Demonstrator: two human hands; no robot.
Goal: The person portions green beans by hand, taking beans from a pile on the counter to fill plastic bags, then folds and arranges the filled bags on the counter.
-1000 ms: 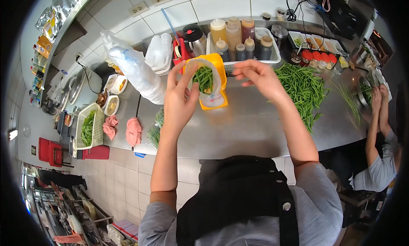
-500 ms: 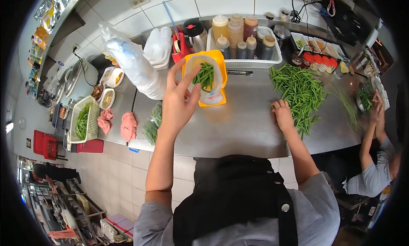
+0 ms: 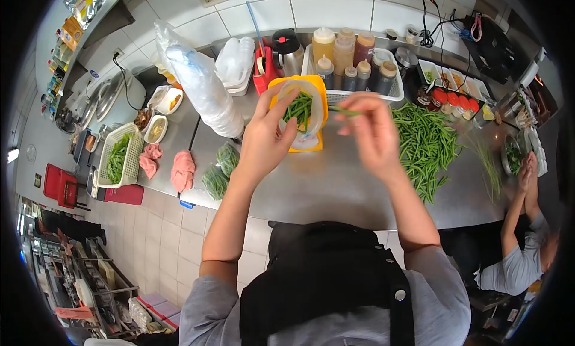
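Observation:
My right hand, partly blurred, is raised over the counter just right of the yellow container. Between its fingertips is a green bean, pointing left. My left hand hovers at the container's left side, its fingers apart and nothing visible in them. A clear plastic bag lines the yellow container, which leans with its mouth toward me. Several green beans lie inside the bag. To the right, a large heap of green beans is spread on the steel counter.
Sauce bottles in a white basket stand behind. A tall wrapped stack, bagged greens, pink cloths and a basket of greens are at left. At far right, a co-worker's hands are beside a bowl.
My right hand has left the bean heap and moved left toward the container with a green bean. My left hand stays by the bag. The view has shifted slightly.

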